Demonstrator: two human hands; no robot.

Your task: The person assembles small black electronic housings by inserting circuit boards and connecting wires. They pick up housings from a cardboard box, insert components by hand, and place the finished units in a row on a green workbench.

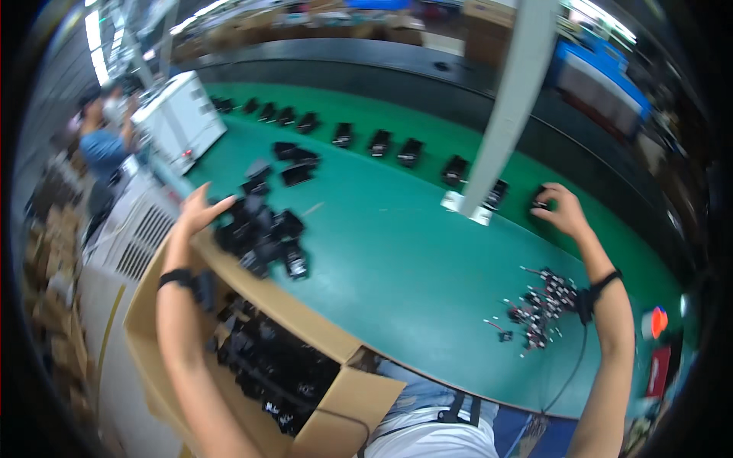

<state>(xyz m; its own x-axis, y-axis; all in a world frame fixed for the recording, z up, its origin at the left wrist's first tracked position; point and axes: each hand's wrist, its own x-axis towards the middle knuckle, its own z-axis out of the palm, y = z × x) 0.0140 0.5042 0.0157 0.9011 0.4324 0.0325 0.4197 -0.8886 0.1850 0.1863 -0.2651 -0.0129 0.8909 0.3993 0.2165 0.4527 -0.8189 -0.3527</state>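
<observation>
My right hand is closed around a small black housing at the far right of the green strip. The fingers cover much of that piece. At the left, my left hand is spread, thumb apart from the fingers, beside a heap of black plastic housings; nothing shows in it. Below my left forearm stands an open cardboard box with many black parts inside. Nearer than my right hand, a tangle of small connectors with short wires lies on the green table.
Several black housings stand spaced in a row along the green strip. A grey post rises from the table left of my right hand. A white machine and a person are at the far left. An orange-and-white container sits right.
</observation>
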